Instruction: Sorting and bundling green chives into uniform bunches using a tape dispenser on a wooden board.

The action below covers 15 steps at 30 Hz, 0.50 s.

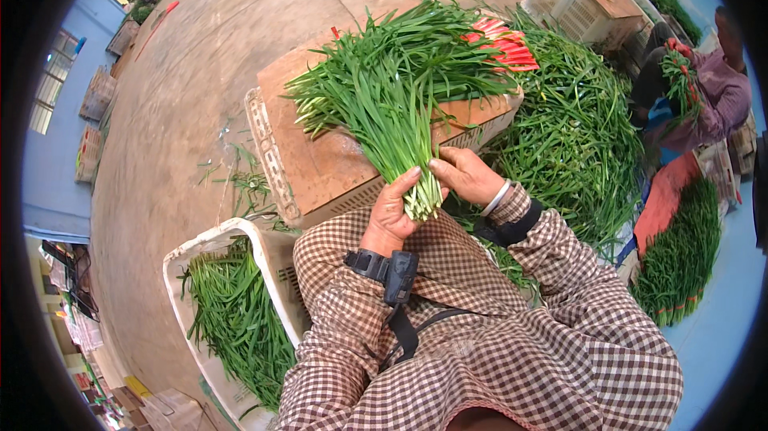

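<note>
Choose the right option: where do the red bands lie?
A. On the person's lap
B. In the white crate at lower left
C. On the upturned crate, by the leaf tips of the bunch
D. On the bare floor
C: the red bands lie on the upturned crate, beside the leaf tips of the bunch of green stalks that both hands grip.

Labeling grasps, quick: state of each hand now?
Left hand: closed around the chive bunch near its cut ends.
Right hand: fingers on the same bunch, steadying it.
</note>
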### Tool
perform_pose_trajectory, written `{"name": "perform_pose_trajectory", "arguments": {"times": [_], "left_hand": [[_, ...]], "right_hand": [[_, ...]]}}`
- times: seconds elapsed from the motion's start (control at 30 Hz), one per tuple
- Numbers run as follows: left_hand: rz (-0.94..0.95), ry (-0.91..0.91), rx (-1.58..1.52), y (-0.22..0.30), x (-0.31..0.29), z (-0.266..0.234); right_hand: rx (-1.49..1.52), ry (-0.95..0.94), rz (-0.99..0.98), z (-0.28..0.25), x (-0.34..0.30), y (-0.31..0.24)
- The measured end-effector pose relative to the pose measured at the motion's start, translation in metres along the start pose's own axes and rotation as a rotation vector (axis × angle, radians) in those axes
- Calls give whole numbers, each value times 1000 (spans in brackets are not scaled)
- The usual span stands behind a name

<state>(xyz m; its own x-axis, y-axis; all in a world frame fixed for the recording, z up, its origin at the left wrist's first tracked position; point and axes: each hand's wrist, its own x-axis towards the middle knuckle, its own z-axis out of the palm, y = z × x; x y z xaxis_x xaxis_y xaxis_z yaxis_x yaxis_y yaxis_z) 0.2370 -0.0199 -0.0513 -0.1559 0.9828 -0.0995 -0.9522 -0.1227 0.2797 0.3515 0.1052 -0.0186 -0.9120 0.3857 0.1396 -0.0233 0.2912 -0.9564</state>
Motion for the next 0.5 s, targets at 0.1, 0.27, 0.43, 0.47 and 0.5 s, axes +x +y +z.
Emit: {"name": "perform_pose_trajectory", "arguments": {"times": [0.1, 0.27, 0.43, 0.47, 0.5], "left_hand": [[10, 49, 33, 0, 1, -1], [32, 167, 158, 6, 0, 3], [6, 93, 280, 11, -2, 15], [-17, 147, 326, 15, -3, 17], [-18, 143, 332, 17, -3, 19]], "right_hand": [[-215, 40, -39, 8, 6, 6], [-427, -60, 22, 7, 19, 3], [-241, -66, -11, -14, 1, -9], [-184, -48, 14, -19, -7, -6], [-126, -29, 39, -25, -16, -4]]}}
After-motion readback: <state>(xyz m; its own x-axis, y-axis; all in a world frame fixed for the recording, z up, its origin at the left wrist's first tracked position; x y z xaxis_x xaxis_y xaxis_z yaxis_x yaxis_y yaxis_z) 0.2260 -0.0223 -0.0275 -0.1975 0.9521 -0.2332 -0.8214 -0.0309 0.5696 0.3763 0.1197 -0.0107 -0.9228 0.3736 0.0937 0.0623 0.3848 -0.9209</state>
